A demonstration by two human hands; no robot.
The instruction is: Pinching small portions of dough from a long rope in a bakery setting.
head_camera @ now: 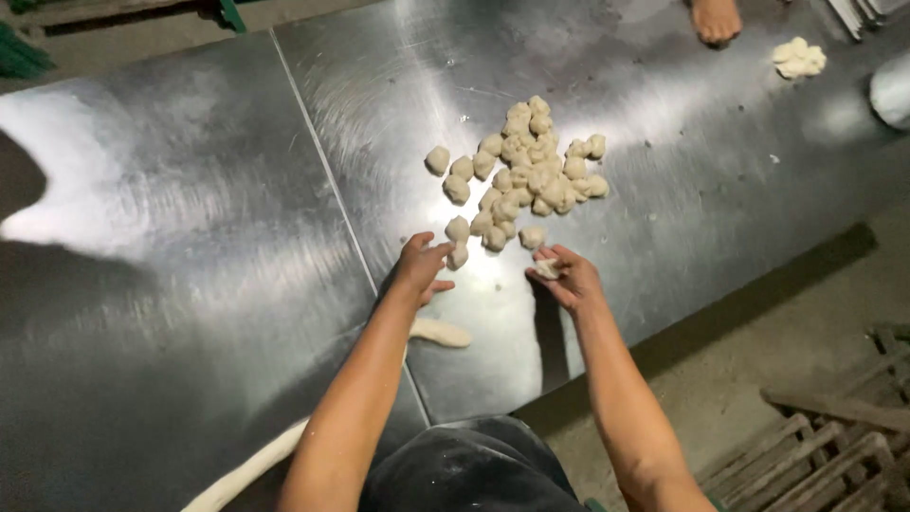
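Steel table (190, 284), two joined sheets, seam running from far edge to near edge. Dough rope (248, 466), long and pale, trailing off the near edge under the left forearm, its end (444, 333) resting just right of the seam. Heap of dough pieces (527, 169), mid-table, right of the seam, loosely clustered and touching. Smaller dough clump (798, 58) near the far right corner, beside another person's hand (715, 19). Left hand (420, 266), fingers pinched on a small dough piece (458, 256) at the heap's near fringe. Right hand (566, 277), fingers curled around a torn dough bit (546, 269). Judged best practice: pieces pinched to equal bulk, dropped apart from neighbours against sticking, rope kept slack.
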